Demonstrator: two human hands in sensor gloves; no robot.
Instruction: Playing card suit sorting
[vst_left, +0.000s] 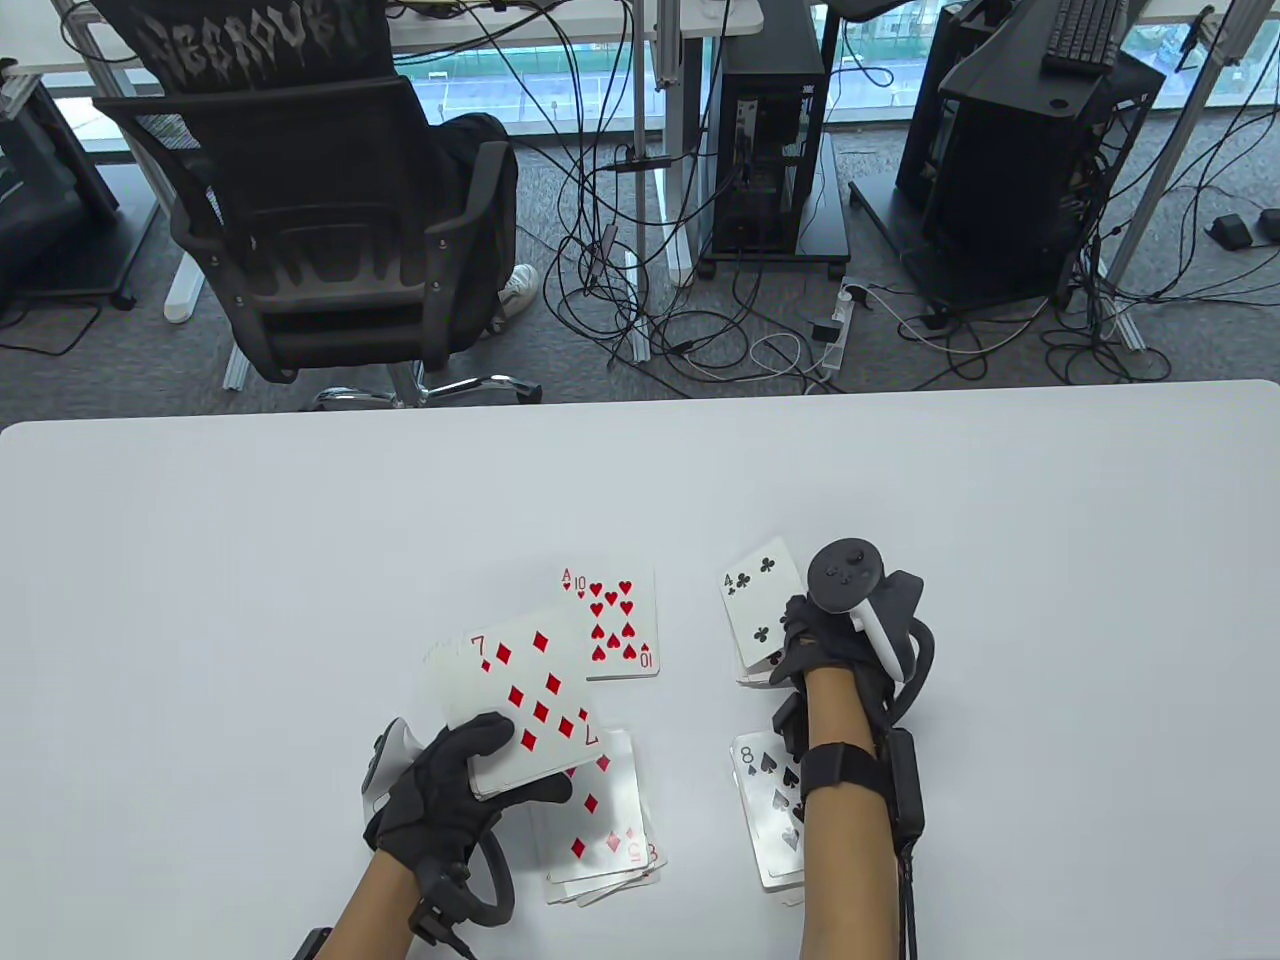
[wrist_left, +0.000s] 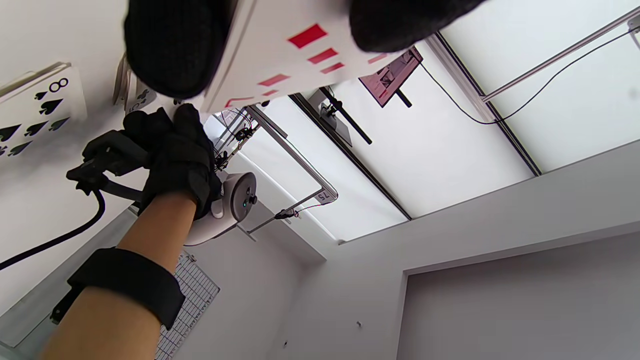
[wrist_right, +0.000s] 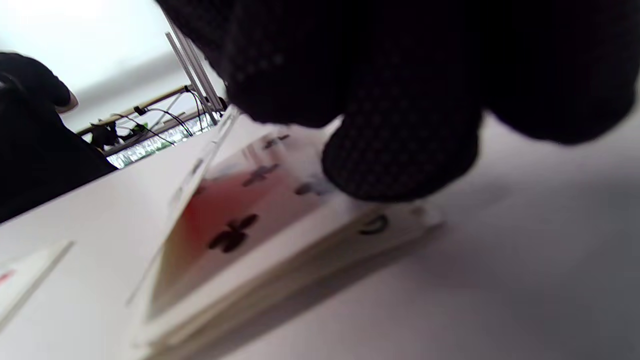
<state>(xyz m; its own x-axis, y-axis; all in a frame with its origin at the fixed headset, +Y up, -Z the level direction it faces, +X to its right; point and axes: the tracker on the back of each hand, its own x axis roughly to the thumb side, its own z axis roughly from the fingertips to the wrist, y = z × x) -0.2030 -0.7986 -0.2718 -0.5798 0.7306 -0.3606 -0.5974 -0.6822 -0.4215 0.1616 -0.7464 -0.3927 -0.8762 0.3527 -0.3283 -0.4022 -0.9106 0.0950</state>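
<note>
Sorting suits, your left grip (vst_left: 445, 790) clutched a deck (vst_left: 520, 700) topped "7".
Your right grip (vst_left: 815, 635) pinched the "4" of clubs (vst_left: 762, 598); spades (vst_left: 765, 790) read "8", hearts (vst_left: 612, 622) "10".

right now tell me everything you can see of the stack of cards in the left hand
The stack of white playing cards sits face up in the left hand, tilted and lifted above the diamond pile on the white table. Its top card is a seven of diamonds with red pips. The gloved thumb lies across the near corner of the face while fingers curl under the edge. The cards look thin and glossy. The left wrist view shows the face edge-on with its red pips.
</note>
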